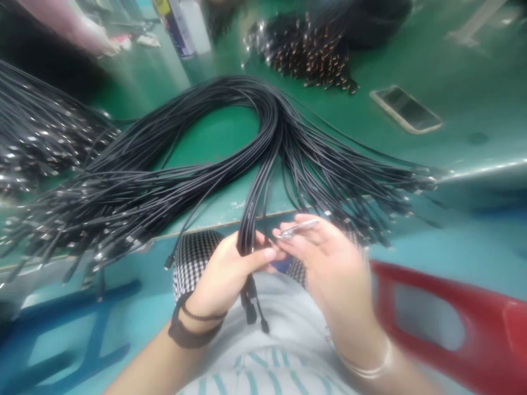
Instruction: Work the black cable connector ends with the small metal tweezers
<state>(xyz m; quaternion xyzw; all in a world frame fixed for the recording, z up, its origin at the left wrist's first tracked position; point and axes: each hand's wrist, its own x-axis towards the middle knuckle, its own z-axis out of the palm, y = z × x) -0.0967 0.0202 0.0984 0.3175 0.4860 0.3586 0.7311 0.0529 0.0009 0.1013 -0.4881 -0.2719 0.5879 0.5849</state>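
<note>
Black cable bundle (263,137): looped on the green workbench (465,66), with metal-tipped ends fanned out to both sides.

Left hand (226,274): closed around several strands just below the bundle; short cable ends hang beneath the fist. Dark bands (193,329) encircle the wrist.

Right hand (329,263): thumb and fingers pinch a slim metal piece (298,229), just beside the left hand.

Beyond the bundle: a smartphone (405,109) lies to the right; a pile of copper-tipped cables (304,55) lies behind.

Below the bundle: a red plastic chair (498,329) stands to the right; a blue metal frame (94,334) stands to the left.
</note>
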